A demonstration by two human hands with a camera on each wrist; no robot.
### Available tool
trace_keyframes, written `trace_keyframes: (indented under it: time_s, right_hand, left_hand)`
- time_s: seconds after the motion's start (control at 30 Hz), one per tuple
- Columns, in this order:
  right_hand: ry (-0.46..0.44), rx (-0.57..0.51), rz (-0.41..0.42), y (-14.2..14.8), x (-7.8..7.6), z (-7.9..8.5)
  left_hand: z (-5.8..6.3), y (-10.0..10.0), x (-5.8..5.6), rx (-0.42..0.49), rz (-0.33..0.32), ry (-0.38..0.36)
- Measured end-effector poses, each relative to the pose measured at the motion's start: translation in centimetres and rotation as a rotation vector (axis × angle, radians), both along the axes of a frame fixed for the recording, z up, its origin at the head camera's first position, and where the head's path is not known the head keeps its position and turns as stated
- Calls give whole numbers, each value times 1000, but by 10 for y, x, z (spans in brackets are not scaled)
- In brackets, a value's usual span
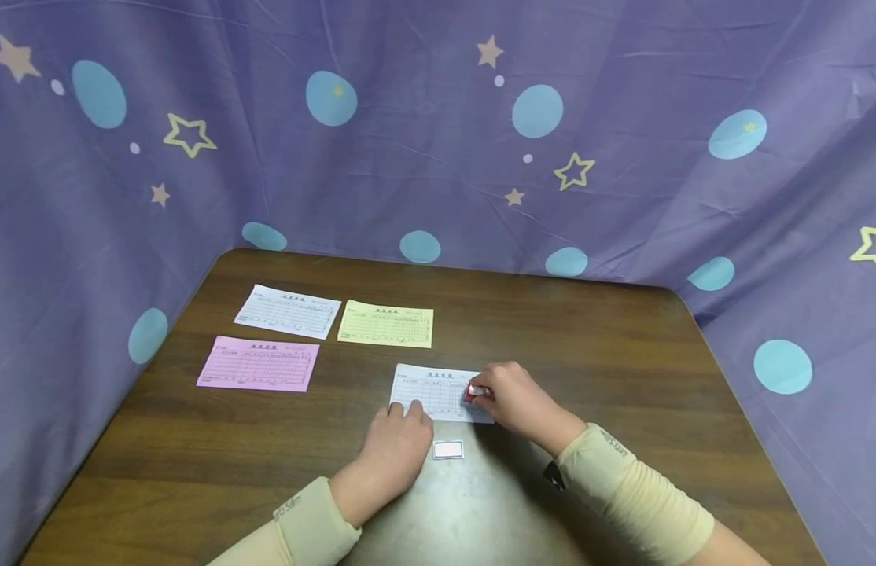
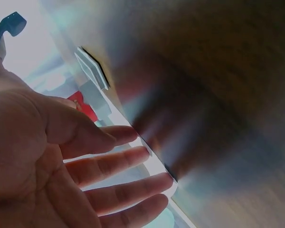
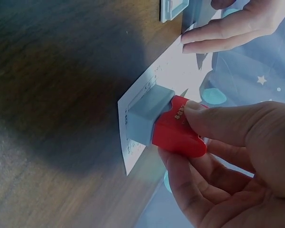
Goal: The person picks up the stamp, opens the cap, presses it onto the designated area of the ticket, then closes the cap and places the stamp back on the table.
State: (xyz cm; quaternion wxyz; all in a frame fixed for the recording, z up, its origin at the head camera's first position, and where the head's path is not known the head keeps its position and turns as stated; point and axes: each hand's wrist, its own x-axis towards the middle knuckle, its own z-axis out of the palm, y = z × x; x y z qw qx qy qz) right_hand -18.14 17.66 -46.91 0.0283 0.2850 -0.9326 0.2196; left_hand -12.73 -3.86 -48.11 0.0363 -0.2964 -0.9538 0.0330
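A white printed form point(image 1: 424, 389) lies on the table between the hands. My right hand point(image 1: 519, 397) pinches a stamp with a red handle point(image 3: 178, 128) and a translucent grey base point(image 3: 147, 114) between thumb and fingers. In the right wrist view the stamp's base stands against the printed side of the form, near one end. My left hand point(image 1: 399, 444) rests its fingertips on the form's near left edge, the fingers fairly straight in the left wrist view. Close by, just in front of the form, lies a small rectangular cap point(image 1: 448, 450) with a white middle and dark rim.
Farther left on the brown wooden table point(image 1: 551, 330) lie a white form point(image 1: 288, 312), a yellow form point(image 1: 385, 324) and a pink form point(image 1: 259, 364). A purple curtain point(image 1: 424, 157) with stars and blue dots surrounds the table's back and sides.
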Motion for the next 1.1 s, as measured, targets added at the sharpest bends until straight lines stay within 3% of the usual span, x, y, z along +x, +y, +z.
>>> trace_keyframes:
  time_s: [0.93,1.1]
  right_hand:
    - [39,-1,23,4,2,-6]
    - [48,-14,41,5,2,-6]
  left_hand:
    - [3,-4,1,33,-11,-63]
    - [1,-5,0,53,-21,-36]
